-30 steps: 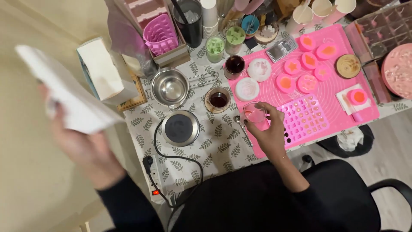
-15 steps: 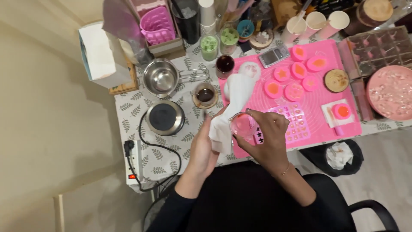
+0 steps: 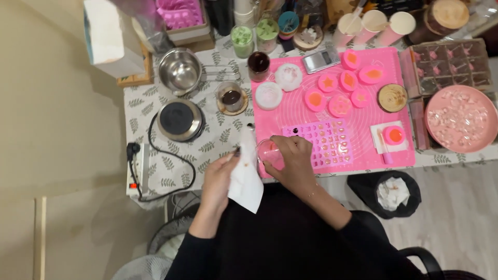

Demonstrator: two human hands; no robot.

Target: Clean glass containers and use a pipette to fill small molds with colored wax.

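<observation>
**Inspector A:** Since the earlier frame, both hands have dropped toward the near edge of the pink mat (image 3: 332,106). The white tissue (image 3: 245,176) now hangs below the left hand (image 3: 220,176) instead of standing up over the mat.

**Inspector B:** Grip state?

**Inspector A:** Left grip is closed on the tissue's upper part, pinched. Right hand (image 3: 290,158) is wrapped around a small clear cup (image 3: 268,153) with a pinkish inside, fingers curled shut on it. The cup sits at the mat's near left corner, just beside the pink mould tray (image 3: 324,142).

**Inspector B:** Step in hand?

**Inspector A:** By my judgement, wiping the cup. Tissue and cup are touching or nearly so; I cannot tell which. The next move calls for steadying the cup while the tissue goes to its rim.

**Inspector B:** Clearances?

**Inspector A:** Tight. The cup is near the tabletop (image 3: 218,140) edge. The hotplate (image 3: 179,119) and its black cable (image 3: 171,171) lie left of the mat; bare room remains between them.
</observation>
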